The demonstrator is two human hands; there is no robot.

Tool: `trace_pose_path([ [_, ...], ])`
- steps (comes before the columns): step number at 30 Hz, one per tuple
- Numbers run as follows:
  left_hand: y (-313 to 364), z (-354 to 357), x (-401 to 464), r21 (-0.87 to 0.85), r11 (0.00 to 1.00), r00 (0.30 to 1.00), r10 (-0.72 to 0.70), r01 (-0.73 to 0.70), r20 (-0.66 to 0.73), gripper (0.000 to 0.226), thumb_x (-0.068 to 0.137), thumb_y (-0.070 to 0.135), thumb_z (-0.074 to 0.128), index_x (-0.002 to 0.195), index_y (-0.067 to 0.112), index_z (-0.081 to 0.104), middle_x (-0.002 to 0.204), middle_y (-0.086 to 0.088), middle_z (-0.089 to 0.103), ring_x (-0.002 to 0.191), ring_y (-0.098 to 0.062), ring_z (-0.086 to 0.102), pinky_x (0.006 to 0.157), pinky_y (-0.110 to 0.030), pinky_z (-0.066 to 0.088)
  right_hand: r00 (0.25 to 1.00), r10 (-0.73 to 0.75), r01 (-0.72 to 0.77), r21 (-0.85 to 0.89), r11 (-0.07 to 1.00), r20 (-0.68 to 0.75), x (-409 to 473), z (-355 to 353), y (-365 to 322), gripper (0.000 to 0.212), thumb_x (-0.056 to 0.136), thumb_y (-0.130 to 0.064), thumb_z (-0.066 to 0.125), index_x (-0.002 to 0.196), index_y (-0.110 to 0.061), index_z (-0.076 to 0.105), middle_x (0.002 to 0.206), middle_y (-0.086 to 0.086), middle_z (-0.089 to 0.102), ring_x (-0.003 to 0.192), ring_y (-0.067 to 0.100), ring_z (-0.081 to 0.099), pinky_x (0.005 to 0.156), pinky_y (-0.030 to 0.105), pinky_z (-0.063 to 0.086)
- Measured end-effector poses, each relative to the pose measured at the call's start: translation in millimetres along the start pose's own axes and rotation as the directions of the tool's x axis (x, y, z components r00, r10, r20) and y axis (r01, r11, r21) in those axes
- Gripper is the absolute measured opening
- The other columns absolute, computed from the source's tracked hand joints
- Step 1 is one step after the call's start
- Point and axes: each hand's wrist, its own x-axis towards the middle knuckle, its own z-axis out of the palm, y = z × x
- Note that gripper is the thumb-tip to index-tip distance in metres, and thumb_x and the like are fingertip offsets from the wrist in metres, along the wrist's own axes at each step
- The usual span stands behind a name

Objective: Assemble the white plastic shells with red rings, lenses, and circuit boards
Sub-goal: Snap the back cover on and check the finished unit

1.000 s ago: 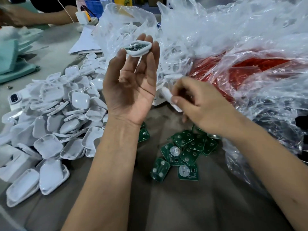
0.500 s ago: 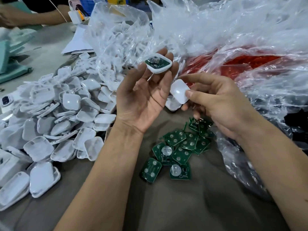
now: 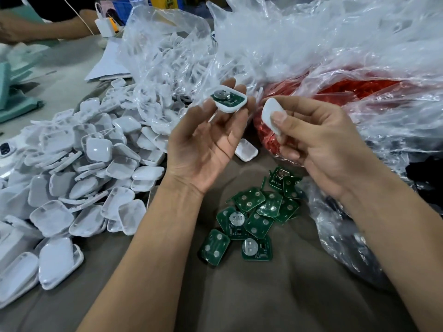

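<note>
Head view: left hand (image 3: pixel 206 142) palm up, fingertips holding white shell with green board inside (image 3: pixel 229 98). Right hand (image 3: pixel 318 140) pinches plain white shell (image 3: pixel 272 118) just right of it. Loose circuit boards (image 3: pixel 251 216) near; shell pile (image 3: pixel 79 168) left; red rings in bag (image 3: pixel 359 87) far right.

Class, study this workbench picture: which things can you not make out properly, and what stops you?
Head view:
- Red parts: blurred by the crinkled clear bag.
- Inside of the white cover: faces away; right hand pinches it.
- Shell underside: hidden by left hand fingers.
- Markings on the circuit boards: too small.
</note>
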Motion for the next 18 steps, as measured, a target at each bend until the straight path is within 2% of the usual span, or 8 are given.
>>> trace_pose_path([
  [4,-4,-6,4,0.166,0.986,1.000,0.001,0.001,-0.010,0.067,0.066,-0.001,0.088,0.126,-0.005,0.059,0.117,-0.022,0.069,0.113,-0.036,0.066,0.088,-0.035,0.061,0.998,-0.016,0.004,0.218,0.976,0.053,2,-8,-7,0.027,0.087,-0.008,0.067,0.114,-0.006,0.073,0.082,-0.005,0.069,0.072,0.007,0.047,0.052,0.017,0.039],
  [6,-6,-8,6,0.217,0.976,1.000,-0.002,0.007,-0.024,0.054,0.076,-0.008,0.076,0.127,-0.002,0.059,0.119,-0.020,0.070,0.114,-0.032,0.067,0.087,-0.033,0.061,0.999,-0.040,0.031,0.226,0.974,0.036,2,-9,-9,0.032,0.085,-0.005,0.068,0.117,-0.004,0.071,0.084,-0.006,0.070,0.072,0.005,0.046,0.053,0.017,0.039],
  [9,-10,-9,7,0.260,0.966,1.000,-0.005,0.011,-0.023,0.049,0.079,-0.010,0.071,0.126,-0.002,0.060,0.120,-0.019,0.070,0.112,-0.029,0.070,0.088,-0.033,0.061,0.994,-0.102,0.108,0.154,0.982,-0.045,2,-8,-9,0.039,0.082,-0.007,0.071,0.121,-0.003,0.070,0.083,-0.007,0.072,0.070,0.005,0.046,0.053,0.016,0.039],
  [12,-12,-10,7,0.285,0.958,1.000,0.004,-0.005,0.004,0.049,0.079,-0.012,0.067,0.126,-0.001,0.058,0.119,-0.017,0.072,0.111,-0.028,0.071,0.093,-0.035,0.059,0.979,-0.190,0.194,0.050,0.980,-0.066,2,-9,-10,0.037,0.085,-0.012,0.073,0.121,-0.009,0.072,0.086,-0.008,0.073,0.072,0.006,0.050,0.056,0.017,0.041],
  [15,-14,-10,9,0.323,0.946,0.999,0.017,-0.025,0.028,0.045,0.082,-0.015,0.061,0.124,0.000,0.060,0.120,-0.015,0.071,0.112,-0.027,0.070,0.098,-0.035,0.057,0.954,-0.294,0.285,-0.147,0.947,-0.048,0,-7,-13,0.038,0.083,-0.017,0.078,0.121,-0.018,0.072,0.101,-0.004,0.080,0.087,0.006,0.070,0.072,0.016,0.054],
  [18,-17,-10,9,0.349,0.937,0.999,0.011,-0.028,0.050,0.043,0.082,-0.016,0.061,0.122,0.001,0.062,0.122,-0.014,0.070,0.111,-0.026,0.070,0.097,-0.034,0.058,0.933,-0.359,0.337,-0.283,0.898,-0.025,0,-7,-14,0.047,0.083,-0.016,0.081,0.129,-0.015,0.068,0.115,-0.003,0.079,0.108,0.014,0.074,0.090,0.025,0.059],
])
